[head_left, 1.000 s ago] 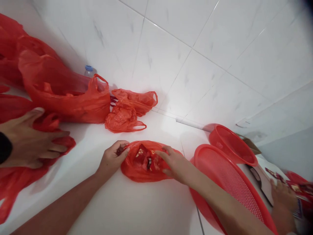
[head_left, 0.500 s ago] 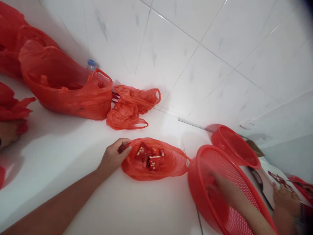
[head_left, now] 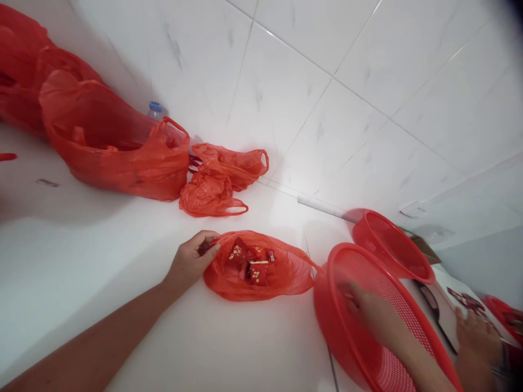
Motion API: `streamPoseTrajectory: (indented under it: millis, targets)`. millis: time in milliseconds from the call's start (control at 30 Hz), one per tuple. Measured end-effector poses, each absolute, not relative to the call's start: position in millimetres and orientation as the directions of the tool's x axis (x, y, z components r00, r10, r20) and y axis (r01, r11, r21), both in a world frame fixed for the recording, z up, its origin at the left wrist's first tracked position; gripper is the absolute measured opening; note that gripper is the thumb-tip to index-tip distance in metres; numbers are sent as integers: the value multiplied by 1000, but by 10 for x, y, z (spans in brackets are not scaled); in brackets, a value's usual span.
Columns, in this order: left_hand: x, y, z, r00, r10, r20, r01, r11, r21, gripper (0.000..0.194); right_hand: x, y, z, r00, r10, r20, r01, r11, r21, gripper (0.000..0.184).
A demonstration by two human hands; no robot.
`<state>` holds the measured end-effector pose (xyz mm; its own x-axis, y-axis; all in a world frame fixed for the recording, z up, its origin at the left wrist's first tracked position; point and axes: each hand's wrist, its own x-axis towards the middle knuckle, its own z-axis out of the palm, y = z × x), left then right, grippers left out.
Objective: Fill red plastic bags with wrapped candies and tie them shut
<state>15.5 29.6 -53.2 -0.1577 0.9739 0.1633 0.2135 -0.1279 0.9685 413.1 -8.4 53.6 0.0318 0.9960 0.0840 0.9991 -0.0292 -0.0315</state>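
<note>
Head view: left hand (head_left: 194, 260), curled, pinches red bag (head_left: 288, 275) open; right hand (head_left: 362, 305), hold indiscernible, inside basket (head_left: 324, 294), apparently picking; firm fingertip grasp needed next.

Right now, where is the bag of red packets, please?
In the head view, the bag lies below centre on the white surface, between the left hand and the large basket.
</note>
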Motion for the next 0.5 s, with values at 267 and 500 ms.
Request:
streamPoseTrajectory:
  millis: [267,500]
  targets:
    - [162,285,-487,-124,982,141,175,-118,977,26,3193,-527,738,-66,933,353,917,196,-347,28]
    - [142,288,-508,-129,977,171,207,-142,968,27,2746,-249,312,-53,976,210,880,145,-452,43]
